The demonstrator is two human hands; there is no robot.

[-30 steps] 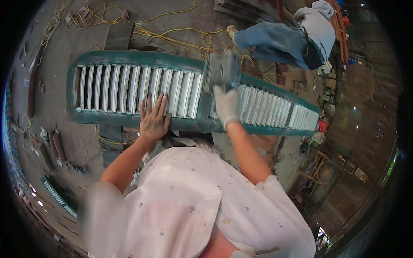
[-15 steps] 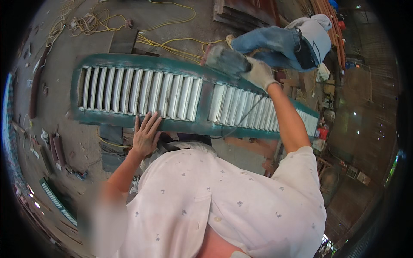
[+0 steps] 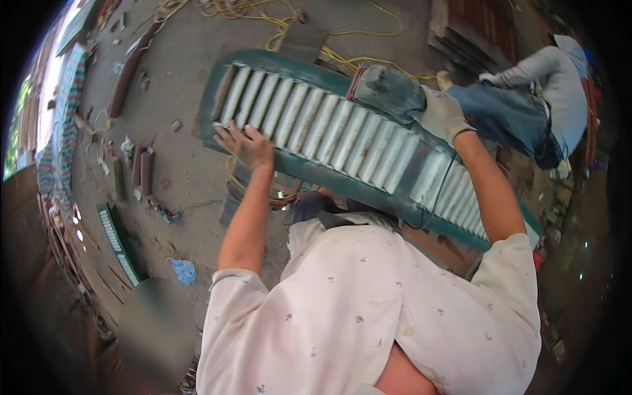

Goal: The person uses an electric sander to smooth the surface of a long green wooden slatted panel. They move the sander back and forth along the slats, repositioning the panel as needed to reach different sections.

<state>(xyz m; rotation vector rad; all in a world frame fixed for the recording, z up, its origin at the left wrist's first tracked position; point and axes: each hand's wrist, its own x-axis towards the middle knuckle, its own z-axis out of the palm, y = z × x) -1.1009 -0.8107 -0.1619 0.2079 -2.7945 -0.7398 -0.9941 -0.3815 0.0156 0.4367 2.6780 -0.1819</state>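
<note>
A long louvred panel lies in front of me, its green frame (image 3: 316, 172) set with pale slats (image 3: 316, 125). My right hand (image 3: 444, 115), in a pale work glove, is closed round the rear of a dusty dark belt sander (image 3: 388, 93). The sander rests on the panel's far rail, and a reddish strip shows at its left end. Its dark cord (image 3: 443, 187) hangs across the slats beside my right arm. Bare and with fingers spread, my left hand (image 3: 247, 147) touches the near rail close to the panel's left end.
A co-worker (image 3: 526, 108) in jeans and a grey top bends at the upper right. Yellow cords (image 3: 339, 58) run over the floor beyond the panel. A smaller green louvred panel (image 3: 118, 243) and a blue plastic bag (image 3: 184, 270) lie at the lower left.
The sander in my right hand has moved left along the far rail, past the frame's divider. My left hand has slid left along the near rail. The whole view has shifted left.
</note>
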